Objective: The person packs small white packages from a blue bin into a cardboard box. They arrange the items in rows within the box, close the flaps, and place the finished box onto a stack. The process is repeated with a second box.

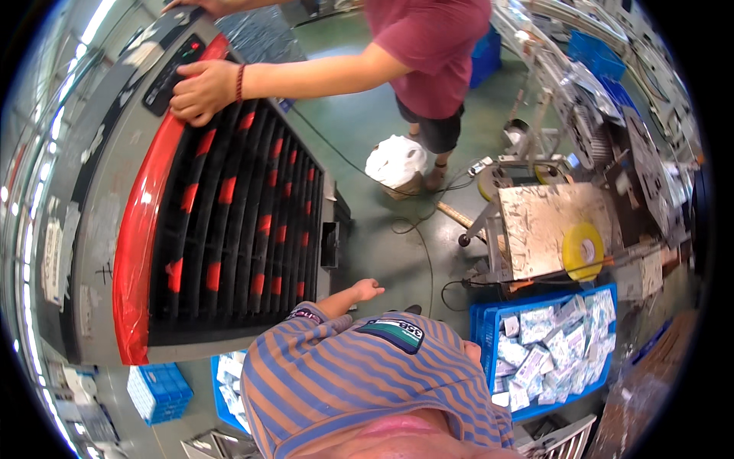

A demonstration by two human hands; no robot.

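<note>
Striped-sleeved left hand [365,289] loosely open, empty, beside slatted red-and-grey machine [229,206], right hand hidden, state unclear, blue crate [480,321] of packets nearby

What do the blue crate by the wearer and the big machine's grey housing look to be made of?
Blue crate: likely moulded plastic, going by its uniform colour and ribbed wall. Machine housing: probably painted metal, a flat grey panel with a dull sheen and scuffs. The red strip looks glossy, perhaps plastic.

Wearer's garment: short-sleeved shirt [359,375] in horizontal blue-grey and orange-brown stripes, with a dark chest patch [394,333] edged in white. Left hand [365,289]: bare, no glove; a dark patterned band [306,314] sits just behind it at the wrist. Right hand: hidden.
</note>
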